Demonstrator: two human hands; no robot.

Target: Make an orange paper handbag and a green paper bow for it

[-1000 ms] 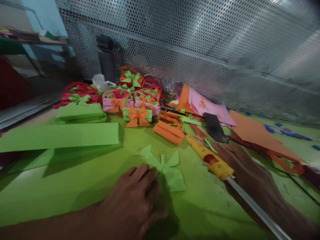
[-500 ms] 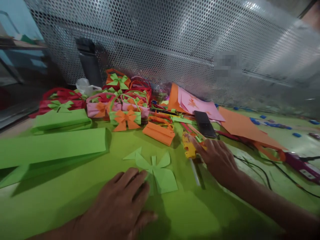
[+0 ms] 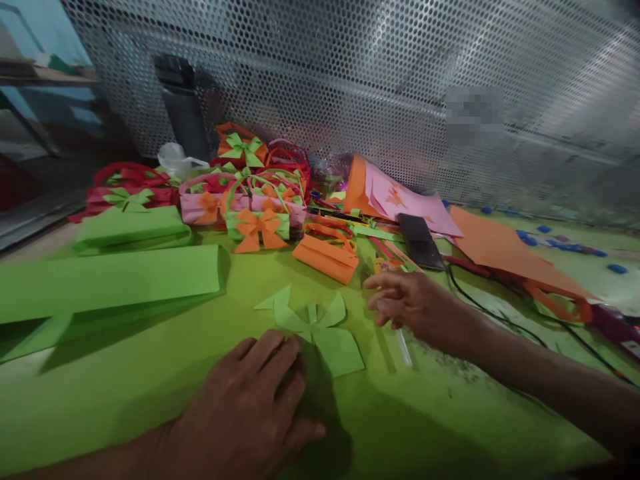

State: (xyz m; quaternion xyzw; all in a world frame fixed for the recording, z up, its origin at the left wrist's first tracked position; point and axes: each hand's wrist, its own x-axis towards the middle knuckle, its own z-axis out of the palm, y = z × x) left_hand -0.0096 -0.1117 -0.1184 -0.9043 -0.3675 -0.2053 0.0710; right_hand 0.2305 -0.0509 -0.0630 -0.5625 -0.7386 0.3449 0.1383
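A light green paper bow cutout [image 3: 337, 347] lies flat on the table in front of me. My left hand [image 3: 250, 393] rests at its lower left, fingers bent and a little apart with the thumb stretched out, covering part of the cutout. A small pointed green paper piece [image 3: 275, 299] touches or adjoins the bow's upper left. My right hand [image 3: 400, 297] is over a yellow glue gun [image 3: 378, 265], fingers loosely bent and apart, with nothing seen in them. Most of the gun is hidden behind that hand; a clear glue stick [image 3: 405, 348] pokes out below.
Folded green paper pieces [image 3: 110, 277] lie at the left. Several paper bags with bows [image 3: 260, 227] stand behind, beside a dark bottle [image 3: 183, 107]. An orange folded bag [image 3: 325, 257], a phone [image 3: 420, 241], orange sheets [image 3: 510, 257] and a cable [image 3: 500, 320] spread rightwards.
My right hand has come off the glue gun and shifted slightly left and nearer, its fingers loosened. My left hand stays by the bow, its fingers a bit more bent. The view has tilted slightly.
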